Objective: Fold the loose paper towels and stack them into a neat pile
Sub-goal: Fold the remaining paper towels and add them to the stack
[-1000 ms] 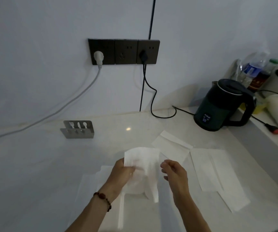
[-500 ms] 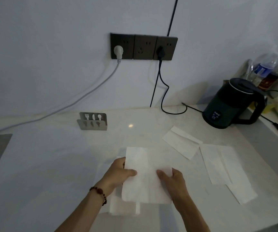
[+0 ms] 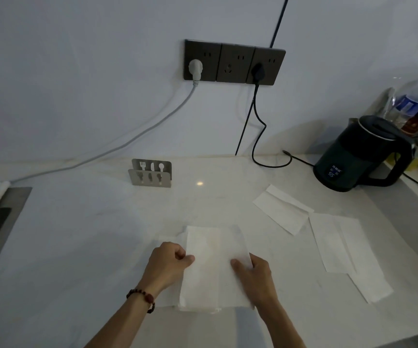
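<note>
A: Item one, nearest me: the folded towel (image 3: 214, 262), lying on the pile (image 3: 198, 308) on the surface (image 3: 77, 247). State of grip?

B: My left hand (image 3: 167, 262) is curled at its left edge, thumb on top, pinching that edge. My right hand (image 3: 252, 270) lies on the right edge, fingers fairly straight, pressing it down.

A: Risk?

B: I judge the sheet could skew on the layers beneath. Thin paper slides, and uneven pressure from my two hands would drag one corner. Lifting off too fast could also spring the fold open. The lower layers already peek out at the left and at the near edge.

A: Orientation?

B: Long axis runs away from me, leaning slightly right at the far end, with a crease along it.

A: Item two, farther right?

B: Loose towels (image 3: 333, 244), well apart from the pile, overlapping, long axes also running near to far.

A: Item three, farthest?

B: A smaller towel (image 3: 282, 212), lying diagonally.
</note>
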A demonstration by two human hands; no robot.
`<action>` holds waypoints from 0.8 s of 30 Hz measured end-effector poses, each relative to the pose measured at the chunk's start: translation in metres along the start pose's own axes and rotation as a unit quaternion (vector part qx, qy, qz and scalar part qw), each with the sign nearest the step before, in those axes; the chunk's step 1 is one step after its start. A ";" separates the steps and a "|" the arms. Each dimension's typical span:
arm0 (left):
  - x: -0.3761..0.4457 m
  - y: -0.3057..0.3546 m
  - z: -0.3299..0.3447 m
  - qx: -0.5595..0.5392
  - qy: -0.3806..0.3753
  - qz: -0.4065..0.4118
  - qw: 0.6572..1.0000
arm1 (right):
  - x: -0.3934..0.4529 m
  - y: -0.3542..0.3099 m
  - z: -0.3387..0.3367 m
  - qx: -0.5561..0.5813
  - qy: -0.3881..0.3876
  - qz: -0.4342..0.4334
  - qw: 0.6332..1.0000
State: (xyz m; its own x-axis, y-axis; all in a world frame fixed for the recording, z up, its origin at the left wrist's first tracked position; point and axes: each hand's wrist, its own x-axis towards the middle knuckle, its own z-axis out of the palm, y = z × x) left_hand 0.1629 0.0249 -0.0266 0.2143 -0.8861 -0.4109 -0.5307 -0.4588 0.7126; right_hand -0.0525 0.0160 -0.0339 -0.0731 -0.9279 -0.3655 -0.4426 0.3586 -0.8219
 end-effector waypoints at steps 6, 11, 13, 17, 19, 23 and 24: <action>-0.004 -0.005 0.000 0.012 0.018 -0.010 1.000 | 0.001 0.003 0.003 -0.025 -0.001 0.004 1.000; -0.004 -0.004 0.001 0.006 0.040 -0.007 0.999 | 0.000 0.000 0.003 -0.023 0.007 -0.003 1.000; -0.003 -0.004 0.001 0.000 0.045 -0.009 0.999 | -0.001 0.000 0.003 -0.025 0.008 -0.003 1.000; -0.001 -0.008 0.003 0.007 0.045 -0.008 0.999 | -0.001 -0.003 0.003 -0.028 0.011 -0.002 1.000; -0.001 -0.010 0.004 0.009 0.047 -0.012 0.999 | 0.000 -0.002 0.003 -0.032 0.009 0.011 0.999; 0.000 -0.014 0.007 0.014 0.052 -0.021 0.998 | 0.003 0.004 0.005 -0.039 0.007 0.053 0.998; 0.000 -0.014 0.007 0.016 0.052 -0.022 0.998 | 0.004 0.006 0.005 -0.043 0.008 0.061 0.997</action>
State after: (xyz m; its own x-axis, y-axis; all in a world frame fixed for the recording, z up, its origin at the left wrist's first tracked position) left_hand 0.1648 0.0317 -0.0405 0.3201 -0.8683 -0.3789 -0.5443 -0.4959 0.6766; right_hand -0.0510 0.0150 -0.0430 -0.1455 -0.8801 -0.4520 -0.5051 0.4589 -0.7309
